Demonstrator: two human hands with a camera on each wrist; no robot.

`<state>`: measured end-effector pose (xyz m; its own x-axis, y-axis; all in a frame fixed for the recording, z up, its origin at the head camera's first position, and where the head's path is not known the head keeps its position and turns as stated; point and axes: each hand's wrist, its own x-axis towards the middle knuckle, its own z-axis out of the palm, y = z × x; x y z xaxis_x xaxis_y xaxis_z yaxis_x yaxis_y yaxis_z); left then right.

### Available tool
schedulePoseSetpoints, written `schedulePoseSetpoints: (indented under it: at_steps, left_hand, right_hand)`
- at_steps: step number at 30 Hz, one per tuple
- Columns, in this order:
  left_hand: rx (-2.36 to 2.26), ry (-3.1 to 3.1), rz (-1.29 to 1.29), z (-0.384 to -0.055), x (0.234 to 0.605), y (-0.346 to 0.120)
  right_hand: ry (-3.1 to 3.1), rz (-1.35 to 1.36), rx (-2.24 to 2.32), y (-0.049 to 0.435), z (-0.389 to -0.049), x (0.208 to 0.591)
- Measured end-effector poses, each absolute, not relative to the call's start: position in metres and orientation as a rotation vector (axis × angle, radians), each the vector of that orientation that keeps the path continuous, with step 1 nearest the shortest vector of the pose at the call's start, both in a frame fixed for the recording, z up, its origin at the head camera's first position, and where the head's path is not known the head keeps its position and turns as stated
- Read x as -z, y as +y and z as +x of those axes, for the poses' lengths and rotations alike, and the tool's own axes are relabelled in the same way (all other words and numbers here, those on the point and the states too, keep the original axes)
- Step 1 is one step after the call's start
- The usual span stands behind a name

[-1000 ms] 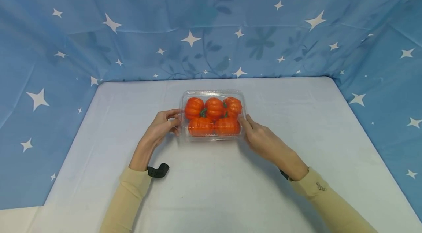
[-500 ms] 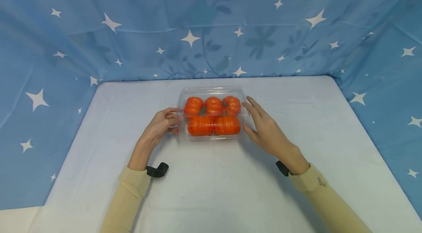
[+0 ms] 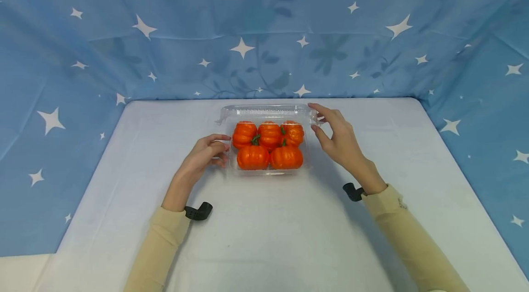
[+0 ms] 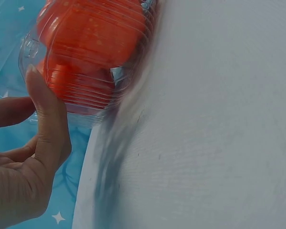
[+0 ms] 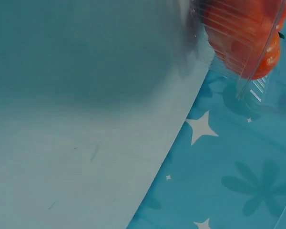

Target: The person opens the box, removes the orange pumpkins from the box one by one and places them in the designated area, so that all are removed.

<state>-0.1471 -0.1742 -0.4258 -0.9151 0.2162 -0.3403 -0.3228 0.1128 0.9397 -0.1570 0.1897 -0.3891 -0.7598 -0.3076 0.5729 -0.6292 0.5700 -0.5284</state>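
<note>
A clear plastic clamshell box (image 3: 270, 173) holds several small orange pumpkins (image 3: 252, 158) with green stems, set in two rows. Its hinged lid (image 3: 266, 110) is raised and tilted up along the far side. With thumb and index finger, my left hand (image 3: 199, 156) pinches the box's left edge; the left wrist view shows the thumb on the clear ribbed wall (image 4: 88, 90). My right hand (image 3: 342, 141) holds the lid's right end between thumb and fingers. In the right wrist view only the box's ribbed side (image 5: 233, 28) and pumpkins appear, with the hand out of frame.
The box stands near the far edge of a table with a white cover (image 3: 264, 232). Blue cloth (image 3: 182, 53) with white stars hangs behind and along both sides. Each wrist wears a black band, such as the left one (image 3: 199, 211).
The lid has swung up and away from over the pumpkins to the far side. My right hand has moved up and back with it; my left hand has stayed at the left edge.
</note>
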Motion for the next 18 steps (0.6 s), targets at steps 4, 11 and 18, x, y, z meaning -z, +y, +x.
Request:
schedulePoseSetpoints:
  at_steps: [4, 11, 18]
  left_hand:
    - [-1.857, 1.999, -0.118, -0.147, 0.426, -0.174]
    - [-1.873, 1.999, -0.106, -0.148, 0.428, -0.175]
    - [-1.876, 1.99, -0.097, -0.149, 0.428, -0.176]
  right_hand:
    - [-2.412, 0.726, -1.23, 0.19, -0.171, 0.386]
    - [-2.453, 0.643, -1.51, 0.186, -0.193, 0.381]
    - [-2.45, 0.586, -1.73, 0.186, -0.202, 0.378]
